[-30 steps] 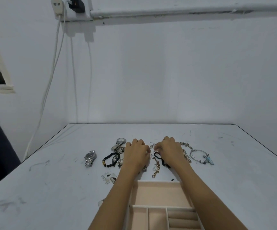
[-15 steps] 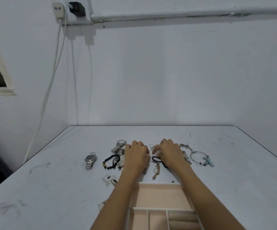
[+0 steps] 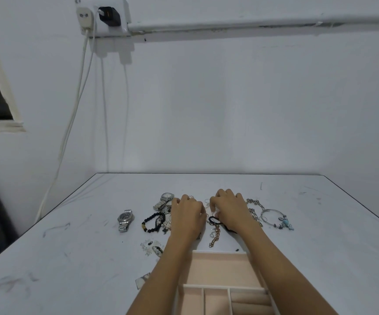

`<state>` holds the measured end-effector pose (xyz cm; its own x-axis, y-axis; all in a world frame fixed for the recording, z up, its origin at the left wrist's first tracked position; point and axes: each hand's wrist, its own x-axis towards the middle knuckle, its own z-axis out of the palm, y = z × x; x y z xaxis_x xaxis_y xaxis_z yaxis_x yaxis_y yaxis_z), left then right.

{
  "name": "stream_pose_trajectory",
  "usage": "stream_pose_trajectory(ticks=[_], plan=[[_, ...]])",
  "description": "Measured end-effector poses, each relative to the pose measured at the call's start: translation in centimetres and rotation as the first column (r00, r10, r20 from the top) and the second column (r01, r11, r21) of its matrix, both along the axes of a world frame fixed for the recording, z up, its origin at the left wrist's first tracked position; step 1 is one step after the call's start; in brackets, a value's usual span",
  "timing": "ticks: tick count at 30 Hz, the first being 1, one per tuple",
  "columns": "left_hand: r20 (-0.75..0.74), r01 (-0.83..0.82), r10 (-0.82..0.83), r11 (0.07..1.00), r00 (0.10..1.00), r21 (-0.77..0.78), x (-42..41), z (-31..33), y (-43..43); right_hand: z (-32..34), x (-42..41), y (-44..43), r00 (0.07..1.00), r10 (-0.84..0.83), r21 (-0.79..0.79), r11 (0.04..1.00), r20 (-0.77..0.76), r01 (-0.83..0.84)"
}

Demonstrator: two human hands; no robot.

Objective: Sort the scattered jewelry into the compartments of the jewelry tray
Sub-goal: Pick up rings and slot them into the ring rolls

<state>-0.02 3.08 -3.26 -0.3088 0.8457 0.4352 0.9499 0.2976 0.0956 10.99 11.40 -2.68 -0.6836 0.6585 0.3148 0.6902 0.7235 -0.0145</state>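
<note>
A scuffed, matte white worktop [image 3: 70, 258] carries a pale pink, velvety jewelry tray [image 3: 218, 253] with rectangular compartments at its near edge. Just beyond the tray's far wall, the left hand [image 3: 187, 218] and right hand [image 3: 230, 210] lie knuckles-up, fingers curled into the scattered jewelry [image 3: 215, 235]. Whether they grip anything is hidden. A steel link watch [image 3: 125, 220] and a black bead bracelet [image 3: 152, 222] lie to the left, a silver bangle [image 3: 272, 218] to the right.

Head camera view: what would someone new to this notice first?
Two bare arms reach over a pink jewelry tray at the near edge, the left hand and right hand side by side on a heap of jewelry mid-table. A silver watch lies apart to its left, a bangle with a blue charm to its right. High on the wall, a black charger sits in a socket, white cords hanging below.
</note>
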Motion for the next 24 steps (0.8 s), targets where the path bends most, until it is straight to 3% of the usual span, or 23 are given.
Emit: stream_pose_trajectory(ticks=[3,7,13,16,20,24], plan=[[0.078,0.007,-0.014,0.996,0.997,0.089,-0.2,0.2,-0.4,0.6,0.8,-0.2,0.996,-0.034,0.029,0.999,-0.084,0.037],[0.264,0.067,-0.133,0.967,0.955,0.244,-0.1,0.9,-1.6,1.2,2.7,-0.3,0.896,-0.128,-0.243,0.97,-0.425,0.023],[0.565,0.19,-0.35,0.927,0.748,0.323,1.8,1.3,-5.4,1.6,6.5,-3.4,0.699,-0.114,-0.381,0.893,-0.706,-0.238],[0.624,0.238,-0.396,0.916,0.674,0.324,3.5,0.6,-8.0,1.3,9.0,-6.6,0.637,-0.1,-0.376,0.871,-0.765,-0.315],[0.651,0.299,-0.448,0.894,0.613,0.334,5.1,0.3,-10.5,0.5,11.6,-10.6,0.628,-0.123,-0.426,0.83,-0.769,-0.359],[0.607,0.37,-0.497,0.868,0.621,0.332,6.0,0.7,-11.8,-0.4,13.2,-12.8,0.66,-0.098,-0.442,0.813,-0.745,-0.378]])
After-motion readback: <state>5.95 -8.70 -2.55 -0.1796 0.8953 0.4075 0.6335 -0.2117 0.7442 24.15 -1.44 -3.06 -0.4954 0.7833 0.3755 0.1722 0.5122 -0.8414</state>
